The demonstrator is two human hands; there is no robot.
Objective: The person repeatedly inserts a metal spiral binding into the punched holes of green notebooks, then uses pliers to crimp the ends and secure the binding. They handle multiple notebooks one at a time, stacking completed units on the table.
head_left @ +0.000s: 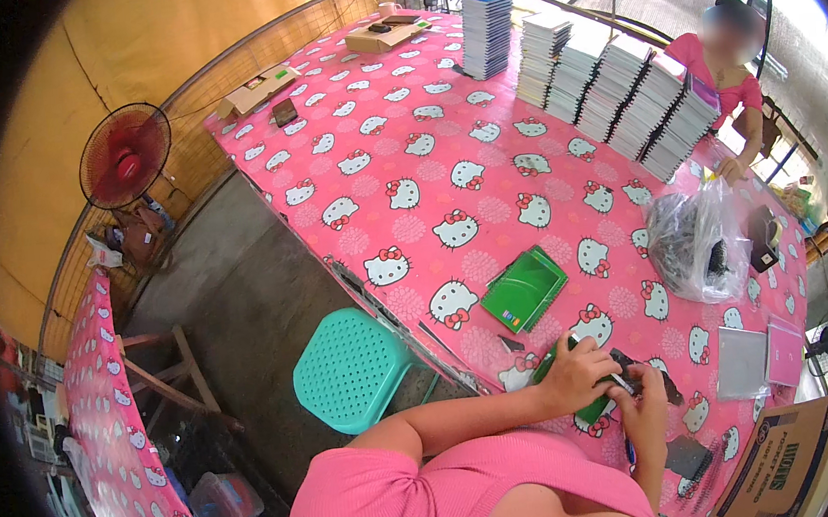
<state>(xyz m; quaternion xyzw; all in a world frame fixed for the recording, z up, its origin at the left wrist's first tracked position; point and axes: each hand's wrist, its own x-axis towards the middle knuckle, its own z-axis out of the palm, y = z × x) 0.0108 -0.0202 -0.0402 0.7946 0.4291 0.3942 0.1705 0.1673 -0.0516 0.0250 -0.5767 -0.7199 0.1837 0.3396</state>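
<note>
My left hand (584,373) is closed over a small green notebook (596,409) near the table's front edge, and it hides much of the cover. My right hand (645,404) meets the notebook's right edge with its fingers pinched together. Whatever sits between those fingertips is too small to make out. Dark pieces (675,391) that look like binding coils lie just beyond the right hand. Farther off, a second stack of green spiral notebooks (525,289) rests flat on the table. A dark grey piece (687,456) lies beside my right forearm.
Tall stacks of spiral notebooks (605,88) line the far right side, near a person in pink (726,88). A plastic bag of black coils (695,246), clear sheets (741,362) and a cardboard box (785,463) stand right. A teal stool (353,370) is left, a fan (126,157) beyond.
</note>
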